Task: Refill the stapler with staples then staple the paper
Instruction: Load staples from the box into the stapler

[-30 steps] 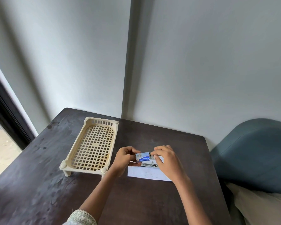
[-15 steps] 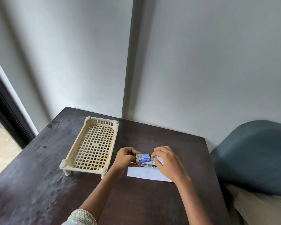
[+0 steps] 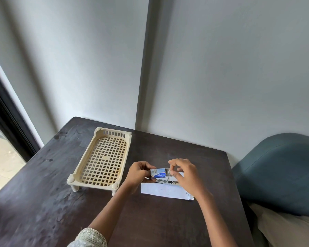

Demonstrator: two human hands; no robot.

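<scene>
My left hand point(image 3: 138, 173) holds a small blue-and-white staple box point(image 3: 158, 173) just above the table. My right hand point(image 3: 185, 173) pinches the box's right end, where the inner tray sticks out a little. Under both hands lies a white sheet of paper point(image 3: 165, 191) on the dark wooden table point(image 3: 43, 202). A metallic stapler point(image 3: 166, 180) lies on the paper's far edge, mostly hidden by the box and my right hand. Whether my fingers hold staples is too small to tell.
A cream plastic lattice tray point(image 3: 103, 158) on short legs stands left of my hands. The grey wall runs close behind the table. A blue upholstered seat point(image 3: 282, 172) sits beyond the table's right edge, and a dark door frame point(image 3: 5, 118) at far left.
My right fingers have shifted from over the box to its right end, and the inner tray now shows slightly pulled out. The left hand keeps the box almost still.
</scene>
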